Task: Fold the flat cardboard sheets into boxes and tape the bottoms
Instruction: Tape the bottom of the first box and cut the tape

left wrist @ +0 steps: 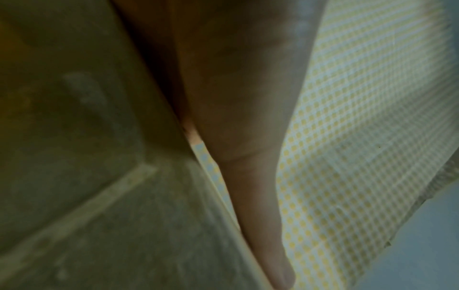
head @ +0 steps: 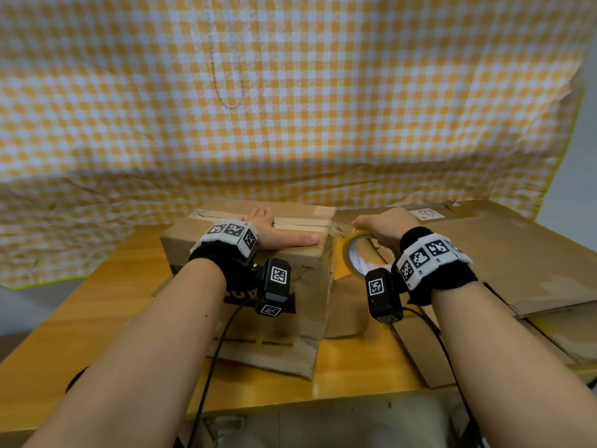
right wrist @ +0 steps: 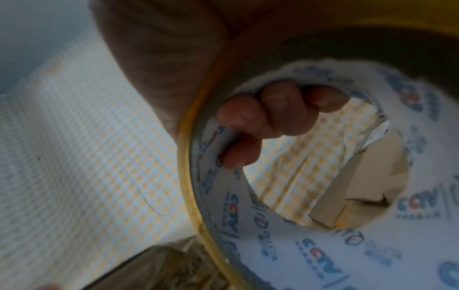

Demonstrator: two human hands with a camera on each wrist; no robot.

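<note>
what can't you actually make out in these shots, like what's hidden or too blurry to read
- Head view: the seam on top of the box under the left hand; the hand covers it.
- Head view: the tape roll beyond the box's right edge; whether a strip is stuck down the side is blurred.
- Left wrist view: box surface dark and smeared; only the thumb reads.
- Right wrist view: core print blurred; fingers grip inside.

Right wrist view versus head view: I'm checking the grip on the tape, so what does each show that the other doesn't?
Only the right wrist view shows fingertips curled inside the tape roll and its printed core. Only the head view shows the left hand flat on the cardboard box and the flat sheets. Both show the right hand gripping the roll, and the checkered cloth.
</note>
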